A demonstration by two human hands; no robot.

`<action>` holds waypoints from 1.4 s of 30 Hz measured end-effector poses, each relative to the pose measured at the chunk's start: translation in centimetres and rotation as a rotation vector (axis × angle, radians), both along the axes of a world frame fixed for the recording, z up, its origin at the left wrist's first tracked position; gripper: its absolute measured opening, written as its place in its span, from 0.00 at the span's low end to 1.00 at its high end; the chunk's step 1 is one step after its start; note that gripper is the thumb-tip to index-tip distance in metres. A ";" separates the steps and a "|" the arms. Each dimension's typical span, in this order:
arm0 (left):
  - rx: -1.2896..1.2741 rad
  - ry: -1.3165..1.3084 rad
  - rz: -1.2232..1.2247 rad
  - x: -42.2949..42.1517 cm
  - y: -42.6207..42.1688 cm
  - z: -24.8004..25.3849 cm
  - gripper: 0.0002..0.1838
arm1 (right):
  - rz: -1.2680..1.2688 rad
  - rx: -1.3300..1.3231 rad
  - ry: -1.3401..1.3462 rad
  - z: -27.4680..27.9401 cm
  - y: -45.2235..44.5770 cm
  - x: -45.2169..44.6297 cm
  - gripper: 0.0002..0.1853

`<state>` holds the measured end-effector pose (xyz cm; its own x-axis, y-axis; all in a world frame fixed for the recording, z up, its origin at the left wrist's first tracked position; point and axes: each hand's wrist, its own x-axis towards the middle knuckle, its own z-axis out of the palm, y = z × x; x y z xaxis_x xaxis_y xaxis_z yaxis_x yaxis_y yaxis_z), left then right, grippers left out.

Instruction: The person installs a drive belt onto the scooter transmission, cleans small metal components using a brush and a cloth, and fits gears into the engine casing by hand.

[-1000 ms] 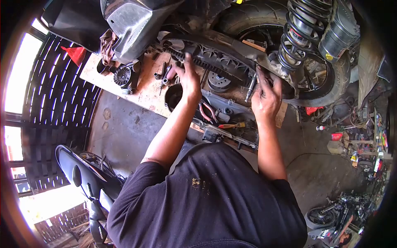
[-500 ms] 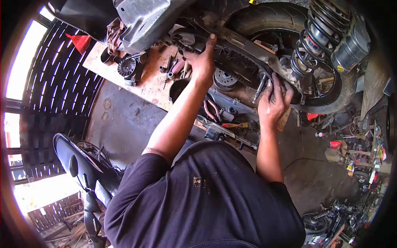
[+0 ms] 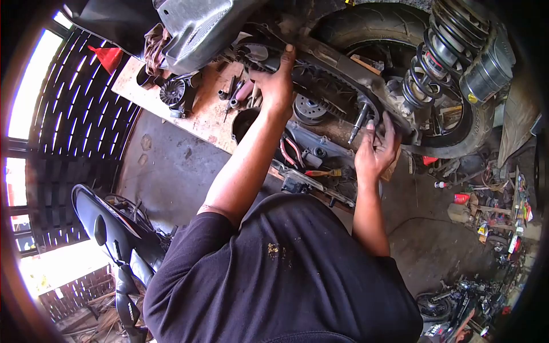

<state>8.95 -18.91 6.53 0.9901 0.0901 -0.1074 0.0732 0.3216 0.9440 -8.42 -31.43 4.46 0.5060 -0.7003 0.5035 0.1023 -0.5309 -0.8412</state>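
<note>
A toothed black drive belt (image 3: 329, 75) runs along the open side casing of a scooter engine, its right end looping past an upright metal shaft (image 3: 358, 123). My left hand (image 3: 275, 84) is at the belt's left part by the front pulley (image 3: 258, 52), thumb stretched out and apart; its other fingertips are partly hidden. My right hand (image 3: 377, 150) is at the belt's right end beside the shaft, with blackened fingers bent around the loop and the thumb near the shaft. Below the belt lies a round metal clutch bell (image 3: 309, 107).
A rear wheel (image 3: 366, 23) and shock absorber (image 3: 437, 60) stand behind the casing. The wooden bench (image 3: 197, 123) bears a finned fan pulley (image 3: 173, 91), sockets and red-handled pliers (image 3: 291, 153). A brush (image 3: 326, 172) lies nearby. Another motorcycle (image 3: 106, 214) stands at left.
My right hand has shifted slightly down and left, its fingers closer together around the belt's end. My left hand stays nearly in place. The whole view has moved a little.
</note>
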 end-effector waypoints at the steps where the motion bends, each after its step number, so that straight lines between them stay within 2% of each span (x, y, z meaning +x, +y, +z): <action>1: -0.076 -0.071 -0.023 -0.1 0.0 0.2 0.62 | 0.030 0.155 0.009 0.2 0.3 -0.1 0.20; 4: -0.154 -0.017 0.024 -0.6 -0.2 0.8 0.59 | 0.157 0.244 -0.120 -0.3 0.4 0.0 0.20; 5: -0.098 -0.009 0.077 -0.1 -0.2 0.3 0.59 | 0.201 0.270 -0.134 -0.8 0.1 0.1 0.20; 7: -0.218 -0.110 -0.008 0.8 0.4 -0.3 0.60 | 0.117 0.121 -0.048 -0.9 0.1 0.5 0.18; 8: -0.202 -0.004 -0.023 1.5 0.8 -0.6 0.59 | 0.113 0.089 -0.068 -1.4 0.0 1.0 0.17; 11: -0.189 0.011 -0.027 1.8 1.1 -0.4 0.58 | 0.101 0.029 -0.052 -1.5 0.0 1.5 0.17; 13: -0.195 -0.030 -0.019 1.7 1.1 -0.4 0.57 | 0.106 0.062 -0.047 -1.3 0.3 1.7 0.19; 15: -0.191 -0.058 -0.047 1.5 1.2 -0.1 0.58 | 0.147 0.244 -0.066 -0.7 0.7 1.6 0.22; 17: -0.170 0.002 -0.132 1.0 1.4 0.9 0.60 | 0.174 0.228 -0.071 -1.3 0.4 1.8 0.24; 19: -0.126 0.034 -0.098 1.1 1.3 0.9 0.63 | 0.112 0.093 -0.042 -1.0 0.7 1.7 0.25; 21: -0.097 0.082 -0.011 0.6 1.1 1.4 0.64 | 0.089 0.060 -0.012 -0.7 1.1 1.6 0.26; 23: -0.126 0.071 -0.032 0.3 1.1 1.9 0.64 | 0.057 0.026 0.016 -0.6 1.1 1.4 0.26; 31: -0.245 0.044 -0.134 0.3 1.3 1.6 0.60 | 0.169 0.265 -0.043 -1.3 1.1 0.9 0.28; 33: -0.076 -0.021 0.066 -0.1 0.8 2.1 0.60 | 0.163 0.245 -0.031 -1.5 1.1 0.9 0.28; 36: -0.064 -0.168 0.092 1.0 0.7 0.7 0.61 | 0.166 0.233 -0.024 -1.1 1.2 0.9 0.28; 42: -0.135 -0.157 0.094 1.0 0.8 0.3 0.65 | 0.161 0.167 -0.022 -0.9 1.2 1.0 0.28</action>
